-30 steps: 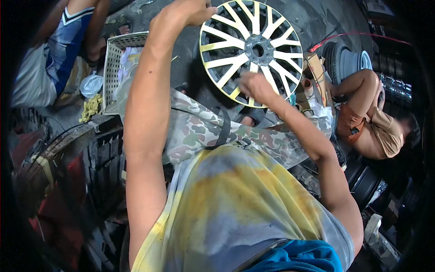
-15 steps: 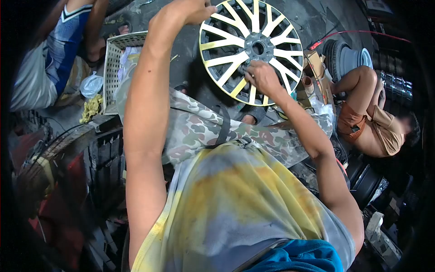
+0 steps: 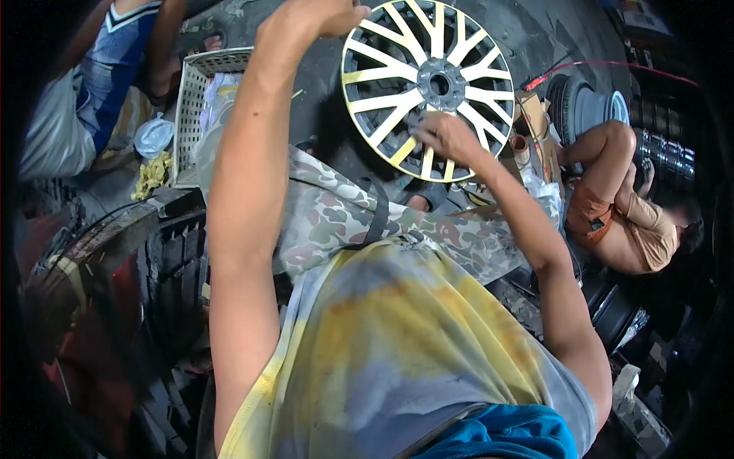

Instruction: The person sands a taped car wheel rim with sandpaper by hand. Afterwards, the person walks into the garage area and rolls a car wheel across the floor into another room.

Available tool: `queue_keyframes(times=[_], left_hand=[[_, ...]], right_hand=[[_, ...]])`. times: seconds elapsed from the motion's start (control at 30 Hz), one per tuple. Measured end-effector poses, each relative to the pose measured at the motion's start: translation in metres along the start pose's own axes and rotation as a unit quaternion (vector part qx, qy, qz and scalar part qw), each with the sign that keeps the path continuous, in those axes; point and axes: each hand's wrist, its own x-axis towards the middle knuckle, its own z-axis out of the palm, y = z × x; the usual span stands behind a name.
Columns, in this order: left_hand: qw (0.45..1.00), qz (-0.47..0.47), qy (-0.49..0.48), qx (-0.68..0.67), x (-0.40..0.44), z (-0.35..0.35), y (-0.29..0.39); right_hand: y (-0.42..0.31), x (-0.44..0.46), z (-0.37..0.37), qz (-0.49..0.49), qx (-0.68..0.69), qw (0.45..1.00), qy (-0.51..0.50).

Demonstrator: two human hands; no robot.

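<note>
A multi-spoke wheel rim [image 3: 453, 93] with a dark hub, pale cream spoke faces and yellow patches along its edge is tilted up in front of me. At its upper left edge my left hand [image 3: 325, 18] is closed on the outer lip, its fingers partly cut off by the top of the view. My right hand [image 3: 453, 139] lies over the lower spokes, fingers bent together and smeared by motion. Something small and greyish shows at its fingertips beside a yellow-tinted spoke, too blurred to name.
A plastic basket [image 3: 188, 115] with cloths stands left, near a bundled clear bag [image 3: 154, 138] and a yellow rag [image 3: 153, 176]. On the right are a tyre [image 3: 566, 107], a red hose [image 3: 604, 64] and a crouching person [image 3: 600, 206]. Another person's leg [image 3: 115, 69] shows upper left.
My right hand has shifted slightly down and right over the lower spokes. The rim appears a little further right in view, with my left hand still on its edge.
</note>
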Motion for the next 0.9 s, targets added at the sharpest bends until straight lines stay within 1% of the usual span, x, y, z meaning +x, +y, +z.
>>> queue_keyframes(times=[0.03, 0.07, 0.1, 0.13, 0.2, 0.23, 0.27, 0.33, 0.37, 0.4, 0.47, 0.5, 0.53, 0.6, 0.63, 0.67, 0.73, 0.77, 0.83, 0.9], left_hand=[[1.000, -0.013, -0.015, -0.016, 0.002, -0.002, 0.003], [0.999, -0.027, -0.024, -0.029, 0.003, -0.006, 0.004], [0.999, -0.023, -0.002, -0.033, 0.002, -0.002, 0.004], [0.999, -0.026, 0.000, -0.029, 0.001, 0.000, 0.001], [1.000, 0.004, 0.001, 0.019, -0.001, 0.004, -0.002], [1.000, 0.012, 0.003, 0.013, -0.001, 0.004, -0.003], [1.000, 0.013, 0.002, 0.009, -0.001, 0.004, -0.003], [0.999, -0.021, -0.009, -0.026, -0.007, -0.014, 0.011], [1.000, -0.005, -0.006, -0.016, 0.001, -0.004, 0.002], [1.000, -0.005, -0.006, -0.012, 0.004, 0.003, -0.003], [1.000, 0.024, -0.006, 0.018, 0.006, 0.010, -0.009], [1.000, 0.022, -0.004, 0.015, 0.004, 0.009, -0.009], [1.000, 0.016, 0.001, 0.005, 0.002, 0.005, -0.007], [1.000, 0.007, 0.007, -0.009, -0.002, 0.000, -0.002], [1.000, 0.010, 0.006, -0.008, 0.001, 0.001, -0.001], [1.000, 0.011, 0.006, -0.007, 0.002, 0.002, -0.001], [1.000, 0.008, 0.005, -0.003, 0.003, 0.004, -0.003], [1.000, 0.007, -0.004, 0.009, 0.004, 0.006, -0.003], [1.000, 0.007, -0.016, 0.016, 0.002, 0.010, -0.001], [1.000, -0.005, -0.005, -0.004, 0.003, 0.005, 0.002]], right_hand=[[0.010, 0.007, -0.012, 0.085, -0.016, 0.992, -0.089], [0.027, 0.007, -0.007, 0.061, -0.114, 0.991, -0.022], [0.027, 0.011, -0.006, 0.055, -0.121, 0.991, -0.025], [0.026, 0.016, -0.005, 0.046, -0.128, 0.990, -0.029], [0.009, 0.010, 0.003, -0.001, -0.083, 0.994, -0.066], [0.006, 0.006, 0.006, -0.016, -0.080, 0.995, -0.049], [0.009, 0.006, 0.002, -0.012, -0.081, 0.995, -0.052], [0.022, 0.017, -0.008, 0.085, -0.130, 0.987, -0.045], [0.030, 0.018, -0.003, 0.073, -0.127, 0.989, 0.008], [0.029, 0.017, 0.005, 0.072, -0.125, 0.989, 0.011], [0.016, 0.006, 0.013, 0.004, -0.095, 0.995, 0.019], [-0.004, 0.003, 0.004, 0.015, -0.021, 1.000, -0.017], [-0.011, 0.001, -0.003, 0.043, -0.031, 0.997, -0.063], [-0.007, -0.002, -0.009, 0.044, 0.005, 0.999, -0.024], [0.011, -0.001, -0.006, 0.025, -0.061, 0.998, -0.016], [0.028, 0.001, -0.004, -0.022, -0.085, 0.996, 0.013], [0.032, 0.012, -0.011, 0.000, -0.104, 0.994, -0.023], [0.033, 0.016, -0.014, 0.021, -0.077, 0.995, -0.054], [0.046, 0.023, -0.018, 0.008, -0.076, 0.996, -0.055], [0.057, 0.030, -0.021, -0.016, -0.092, 0.995, -0.044]])
